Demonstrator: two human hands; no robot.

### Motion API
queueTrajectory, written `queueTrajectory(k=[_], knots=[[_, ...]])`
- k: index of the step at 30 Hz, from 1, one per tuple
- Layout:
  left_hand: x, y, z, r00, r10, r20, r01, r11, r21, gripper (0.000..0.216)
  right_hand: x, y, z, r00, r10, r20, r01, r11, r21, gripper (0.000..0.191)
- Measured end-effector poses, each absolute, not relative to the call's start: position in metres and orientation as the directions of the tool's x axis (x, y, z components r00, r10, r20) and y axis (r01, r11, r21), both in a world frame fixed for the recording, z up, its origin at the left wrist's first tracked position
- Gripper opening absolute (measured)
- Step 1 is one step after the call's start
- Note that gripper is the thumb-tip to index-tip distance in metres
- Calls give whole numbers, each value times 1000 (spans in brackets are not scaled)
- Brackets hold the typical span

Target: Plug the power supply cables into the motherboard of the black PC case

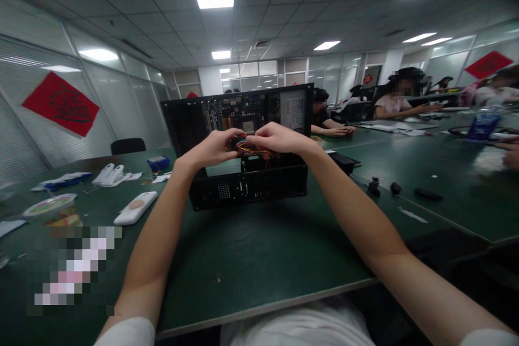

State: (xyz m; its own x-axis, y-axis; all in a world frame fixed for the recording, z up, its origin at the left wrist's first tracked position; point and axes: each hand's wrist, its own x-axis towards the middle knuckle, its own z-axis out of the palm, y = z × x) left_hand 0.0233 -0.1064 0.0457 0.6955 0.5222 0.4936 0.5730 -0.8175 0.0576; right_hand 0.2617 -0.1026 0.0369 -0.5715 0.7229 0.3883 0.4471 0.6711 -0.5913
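A black computer case (275, 181) stands open in front of me on the table, its inner side facing me. Inside it are a motherboard (237, 111) and, at the upper right, a power supply with a pale label (292, 111). A bundle of thin coloured cables (252, 147) runs across the middle of the case. From the left, my left hand (221, 147) curls round the bundle, fingers above and thumb below. My right hand (279, 138) is closed on the same cables at their right side. The cable ends are hidden by my fingers.
To the left lie a white power bank-like block (135, 208), a blue box (158, 163) and a round plastic-covered bowl (51, 204). Small black parts (373, 186) lie on the right. A person (399, 100) sits across the green table (243, 259). A bottle of blue liquid (484, 121) stands far right.
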Motion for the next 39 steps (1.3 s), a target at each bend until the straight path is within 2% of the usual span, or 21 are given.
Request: queueTrajectory(k=[5, 11, 13, 17, 22, 26, 29, 31, 33, 36, 39], knots=[[29, -134, 55, 714, 463, 526, 492, -865, 93, 55, 251, -120, 40, -665, 646, 375, 349, 713, -609, 35], [35, -157, 63, 692, 423, 585, 482, -874, 62, 61, 252, -126, 47, -591, 560, 580, 201, 799, -567, 29], [37, -159, 63, 686, 408, 602, 481, -876, 45, 62, 254, -126, 48, -579, 560, 593, 181, 797, -576, 28], [36, -156, 62, 699, 399, 594, 509, -861, -20, 59, 254, -126, 46, -599, 598, 533, 218, 762, -610, 34], [35, -150, 62, 707, 374, 600, 541, -833, -118, 56, 253, -125, 44, -587, 624, 516, 280, 754, -594, 42], [34, -146, 61, 713, 361, 601, 563, -805, -185, 53, 252, -119, 43, -599, 589, 542, 283, 789, -545, 46], [31, -143, 60, 702, 370, 608, 587, -784, -200, 53, 253, -110, 40, -542, 509, 669, 361, 860, -362, 50], [28, -141, 60, 697, 387, 604, 598, -778, -191, 53, 254, -101, 35, -468, 373, 801, 455, 879, -143, 45], [26, -139, 59, 706, 411, 577, 593, -788, -165, 54, 257, -90, 26, -477, 185, 859, 515, 851, 102, 36], [26, -137, 58, 748, 440, 497, 561, -819, -119, 55, 261, -74, 7, -627, -27, 779, 474, 781, 408, 29], [29, -138, 57, 775, 453, 441, 540, -837, -89, 52, 263, -66, -7, -715, -125, 688, 406, 726, 555, 29]])
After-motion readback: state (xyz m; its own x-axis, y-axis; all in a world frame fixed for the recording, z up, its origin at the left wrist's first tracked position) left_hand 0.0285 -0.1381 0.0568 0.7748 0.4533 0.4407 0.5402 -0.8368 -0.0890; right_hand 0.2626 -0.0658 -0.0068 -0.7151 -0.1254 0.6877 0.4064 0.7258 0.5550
